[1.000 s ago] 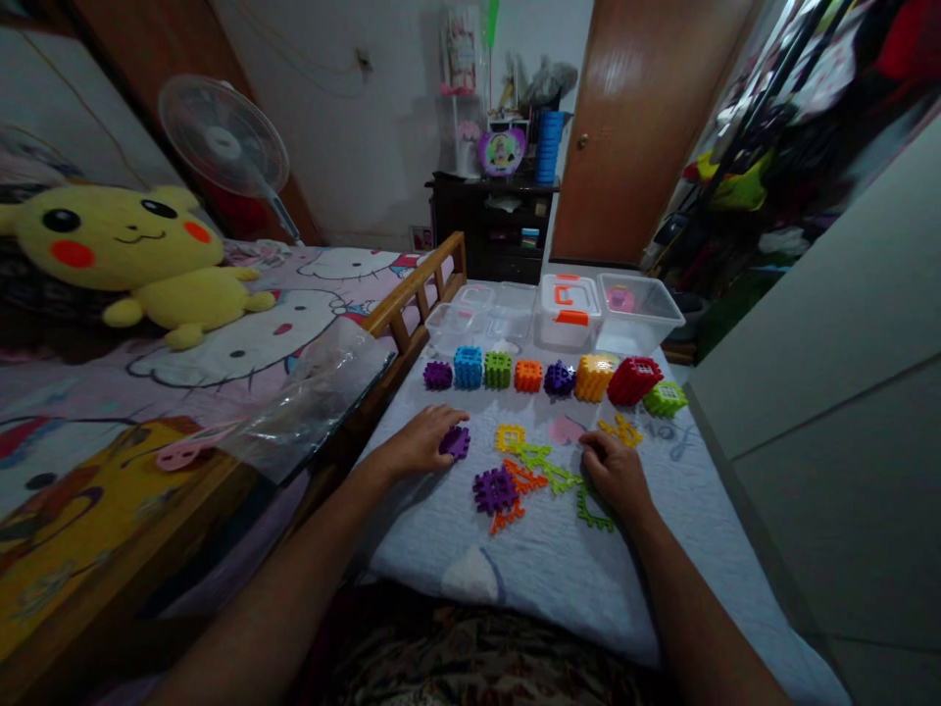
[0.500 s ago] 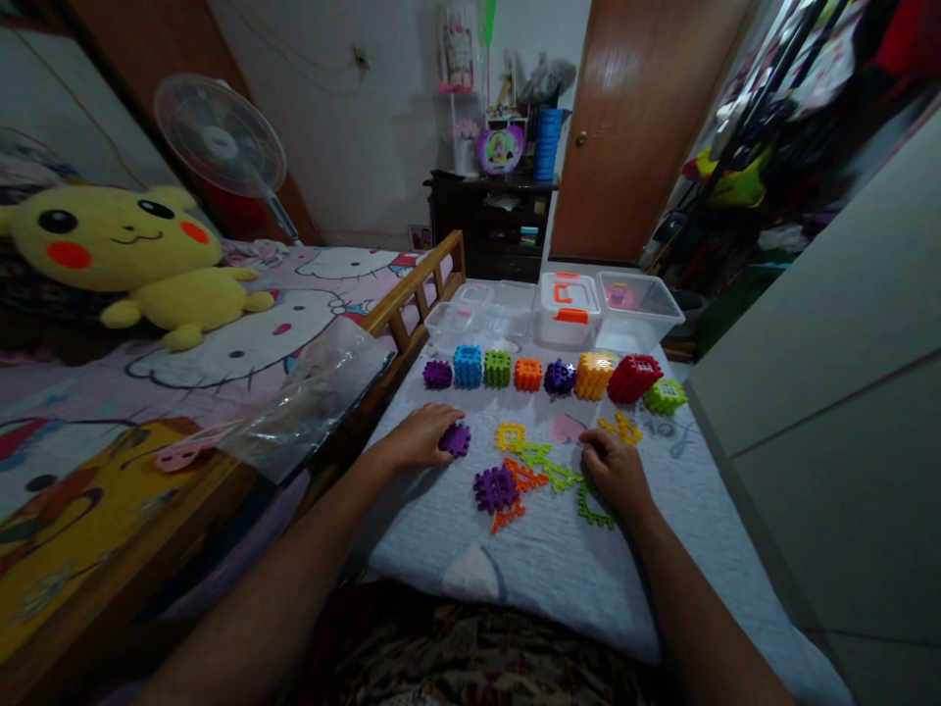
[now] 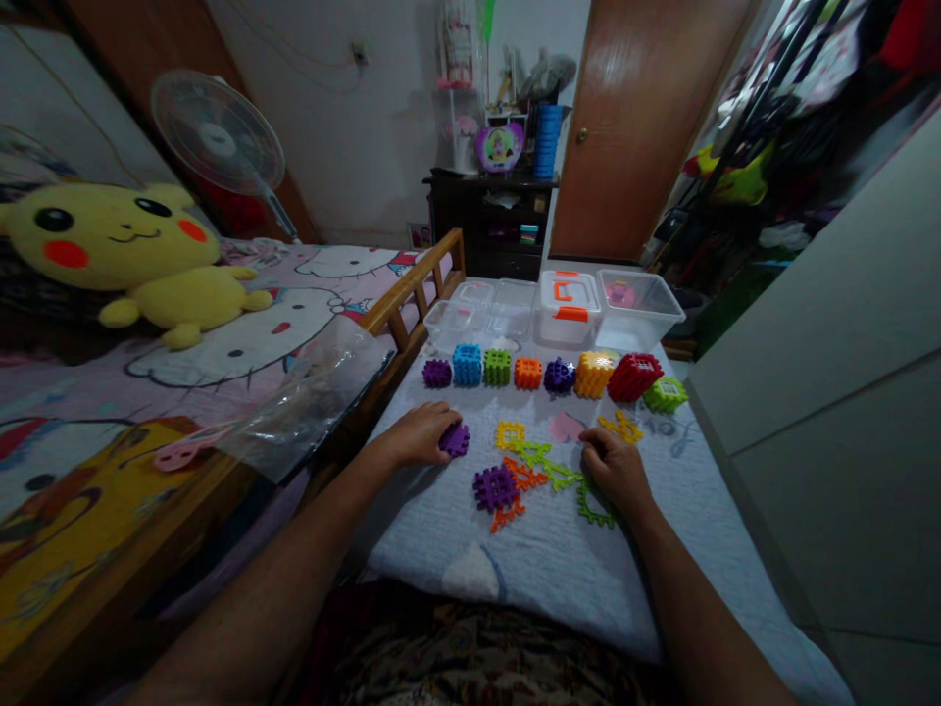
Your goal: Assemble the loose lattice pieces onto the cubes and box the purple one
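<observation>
My left hand (image 3: 424, 433) rests on the blue cloth, its fingers closed round a purple interlocking plastic tile (image 3: 455, 439). Curled on the cloth to the right is my right hand (image 3: 612, 465); what its fingers hold, if anything, is hidden. Beside its wrist lies a green toothed ring piece (image 3: 594, 506), partly covered. Between the hands are a yellow square tile (image 3: 510, 434), light green pieces (image 3: 560, 477), orange triangular pieces (image 3: 523, 475) and purple square tiles (image 3: 495, 487). Some yellow pieces (image 3: 621, 427) lie just beyond my right hand.
Sorted stacks stand in a row behind, among them a blue stack (image 3: 468, 365) and a red stack (image 3: 634, 378). Farther back are a lidded clear box (image 3: 569, 319) and an uncovered clear bin (image 3: 639, 310). A wooden bed rail (image 3: 412, 294) borders the left side.
</observation>
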`<state>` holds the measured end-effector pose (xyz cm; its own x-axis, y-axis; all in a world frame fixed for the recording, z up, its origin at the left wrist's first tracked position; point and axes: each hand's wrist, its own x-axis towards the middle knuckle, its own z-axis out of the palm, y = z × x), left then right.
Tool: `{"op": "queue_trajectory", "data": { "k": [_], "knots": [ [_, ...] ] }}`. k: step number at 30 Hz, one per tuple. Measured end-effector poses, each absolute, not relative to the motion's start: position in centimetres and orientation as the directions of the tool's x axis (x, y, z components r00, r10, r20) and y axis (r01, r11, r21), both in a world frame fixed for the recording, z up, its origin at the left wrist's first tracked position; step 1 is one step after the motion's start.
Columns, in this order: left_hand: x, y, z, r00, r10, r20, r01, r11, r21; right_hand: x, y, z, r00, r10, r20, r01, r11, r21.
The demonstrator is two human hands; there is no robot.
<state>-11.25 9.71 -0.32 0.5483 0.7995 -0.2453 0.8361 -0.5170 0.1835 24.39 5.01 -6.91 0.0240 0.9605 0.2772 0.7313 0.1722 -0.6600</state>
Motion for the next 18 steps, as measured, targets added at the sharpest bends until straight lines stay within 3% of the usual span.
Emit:
{"op": "queue_trajectory", "data": {
  "k": [18],
  "knots": [
    [-12.1,10.3,0.5,0.547,0.827,-0.132,0.835,-0.527,0.16,24.3,4.9,-6.9,0.029,0.956,0.291,0.737,0.176,-0.653]
  ]
}}
